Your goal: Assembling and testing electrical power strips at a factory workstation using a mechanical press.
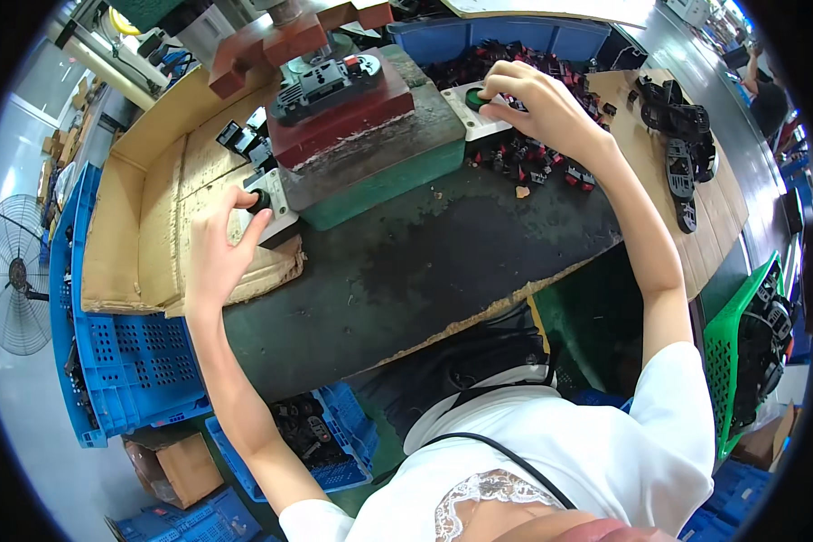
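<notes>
My left hand [217,248] has its thumb and forefinger closed about a black push button [259,201] on a small white box. On the other side, the thumb and fingers of my right hand [549,107] pinch around a green push button [475,98] on a similar box. Between them stands a press with a dark red fixture block [341,126] on a green base [388,181]. A black plastic housing [328,88] lies on that block. Above it hang red-brown press blocks [266,50], close over the part's far side.
An open cardboard box [117,217] holds some black parts at the left. Several small red and black pieces [533,163] lie around a blue bin [506,38]. Black strip-like parts [680,172] rest on cardboard at right. Blue crates [140,352] and a green crate [721,348] flank me.
</notes>
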{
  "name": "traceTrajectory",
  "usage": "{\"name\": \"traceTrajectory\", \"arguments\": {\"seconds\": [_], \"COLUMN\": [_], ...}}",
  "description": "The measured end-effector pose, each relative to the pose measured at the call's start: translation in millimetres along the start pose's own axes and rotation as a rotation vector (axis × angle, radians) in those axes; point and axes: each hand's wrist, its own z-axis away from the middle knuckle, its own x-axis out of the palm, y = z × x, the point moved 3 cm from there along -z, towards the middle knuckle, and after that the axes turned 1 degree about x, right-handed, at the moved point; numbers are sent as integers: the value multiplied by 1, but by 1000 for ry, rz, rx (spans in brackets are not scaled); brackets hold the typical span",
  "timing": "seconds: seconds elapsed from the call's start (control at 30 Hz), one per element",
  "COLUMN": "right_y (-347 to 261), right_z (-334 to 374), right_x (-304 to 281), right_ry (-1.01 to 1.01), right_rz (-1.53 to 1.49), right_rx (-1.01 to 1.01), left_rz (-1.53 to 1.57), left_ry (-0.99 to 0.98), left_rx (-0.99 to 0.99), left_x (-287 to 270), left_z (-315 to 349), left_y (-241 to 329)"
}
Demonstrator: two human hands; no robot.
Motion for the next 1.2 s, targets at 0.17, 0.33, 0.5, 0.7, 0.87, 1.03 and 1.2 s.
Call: {"name": "traceTrajectory", "arguments": {"seconds": [0.17, 0.33, 0.5, 0.7, 0.87, 1.03, 1.2], "right_y": [0, -2, 0, -1, 2, 6, 8], "right_z": [-3, -7, -6, -11, -16, -24, -24], "right_x": [6, 5, 3, 7, 2, -4, -5], "right_ry": [-2, -5, -6, -38, -87, -127, -165], "right_rz": [-12, 21, 24, 27, 18, 22, -36], "right_rx": [11, -39, -49, -58, 23, 49, 31], "left_rz": [-1, -22, -20, -77, 37, 101, 263], "left_ry": [-32, -42, -48, -12, 111, 275, 399], "left_rx": [-22, -9, -21, 26, 16, -61, 90], "left_x": [1, 0, 2, -2, 8, 13, 22], "left_z": [-2, -1, -2, 0, -1, -3, -12], "left_y": [2, 2, 3, 0, -12, -11, -7]}}
